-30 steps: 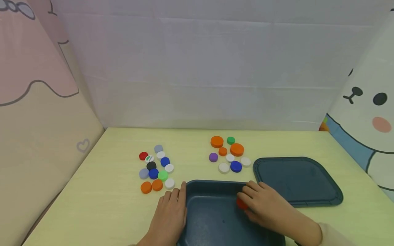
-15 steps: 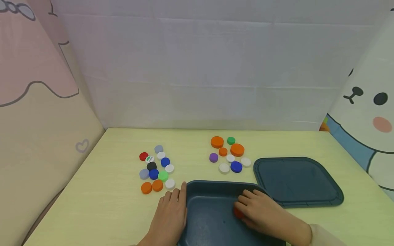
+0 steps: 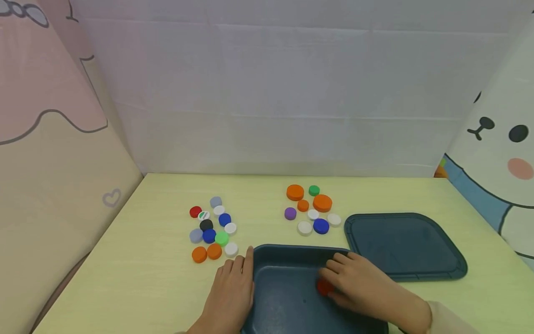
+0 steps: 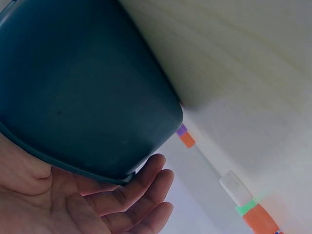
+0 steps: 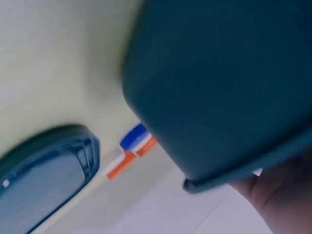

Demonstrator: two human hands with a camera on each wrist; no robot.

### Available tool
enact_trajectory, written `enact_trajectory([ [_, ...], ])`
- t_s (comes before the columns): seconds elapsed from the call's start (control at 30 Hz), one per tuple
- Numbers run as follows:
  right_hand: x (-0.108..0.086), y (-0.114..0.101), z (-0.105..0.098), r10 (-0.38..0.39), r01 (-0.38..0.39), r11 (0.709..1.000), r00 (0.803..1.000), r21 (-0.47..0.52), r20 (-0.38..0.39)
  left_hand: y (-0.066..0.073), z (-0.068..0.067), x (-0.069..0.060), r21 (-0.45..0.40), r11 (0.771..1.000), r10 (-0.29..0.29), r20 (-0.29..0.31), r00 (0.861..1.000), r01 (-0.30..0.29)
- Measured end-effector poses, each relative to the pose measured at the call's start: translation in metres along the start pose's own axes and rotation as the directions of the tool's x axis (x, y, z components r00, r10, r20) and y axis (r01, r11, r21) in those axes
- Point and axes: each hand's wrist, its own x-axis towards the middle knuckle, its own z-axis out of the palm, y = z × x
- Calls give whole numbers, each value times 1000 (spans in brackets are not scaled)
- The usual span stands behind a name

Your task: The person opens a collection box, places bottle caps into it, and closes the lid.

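A deep dark-blue bin (image 3: 279, 297) stands at the table's front edge, and its outer wall fills much of the left wrist view (image 4: 92, 92) and right wrist view (image 5: 219, 87). My left hand (image 3: 229, 294) lies along its left rim, fingers extended; in the left wrist view the hand (image 4: 107, 207) touches the rim, fingers loosely bent. Reaching over the right side, my right hand (image 3: 360, 285) holds a red cap (image 3: 323, 287) between bent fingers and thumb inside the bin. In the right wrist view the rim hides most of that hand (image 5: 287, 195).
Several coloured caps lie left of the bin, among them a black cap (image 3: 206, 225). Another group with a purple cap (image 3: 290, 213) lies behind it. A dark lid (image 3: 404, 246) rests to the right. A white sheet (image 3: 267, 97) hangs behind the table.
Over the last second, my right hand and the red cap have shifted slightly left and down inside the bin. More of the cap shows now. My left hand has stayed at the rim.
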Motion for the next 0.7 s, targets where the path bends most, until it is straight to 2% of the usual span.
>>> enact_trajectory([
  [0.37,2,18,-20,50,-55,997,996,-55,-80,0,1,-1,11,1000,15,-44,999,-14],
  [0.57,6,36,-24,40,-61,994,977,-94,-211,0,1,0,10,1000,14,-45,999,-14],
  [0.7,9,49,-23,91,-114,989,972,-99,-214,0,1,-1,9,1000,12,-45,999,-11],
])
